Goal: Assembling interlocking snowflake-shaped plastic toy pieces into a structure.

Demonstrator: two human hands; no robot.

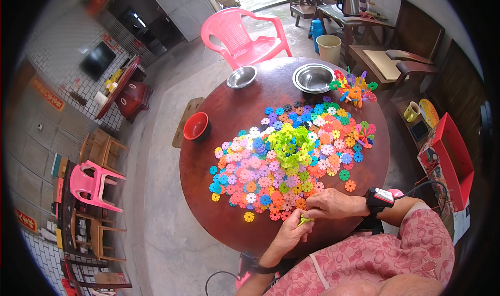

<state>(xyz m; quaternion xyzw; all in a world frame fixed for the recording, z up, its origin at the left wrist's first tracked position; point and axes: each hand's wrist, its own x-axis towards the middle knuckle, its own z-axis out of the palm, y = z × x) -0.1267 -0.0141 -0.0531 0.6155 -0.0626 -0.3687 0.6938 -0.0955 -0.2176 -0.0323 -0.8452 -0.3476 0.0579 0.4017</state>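
Observation:
Close together at the near edge of the round table, my two hands meet over a yellow-green notched plastic disc (305,220). My left hand (290,230) is closed with the disc between its fingertips. From the right, my right hand (330,204) bends its fingers down onto the same disc; its fingertips are partly hidden. Just beyond them spreads a wide heap of loose, many-coloured flower-shaped discs (251,197). A joined cluster of yellow-green discs (291,147) rests on that heap. A finished-looking ball of mixed-colour discs (355,90) sits at the far right.
The dark red tabletop (208,202) carries a red bowl (197,126) at left and metal bowls (242,77) (314,78) at the back. A pink plastic chair (245,35) stands beyond. At right are a red box (452,158) and a wooden chair (411,41).

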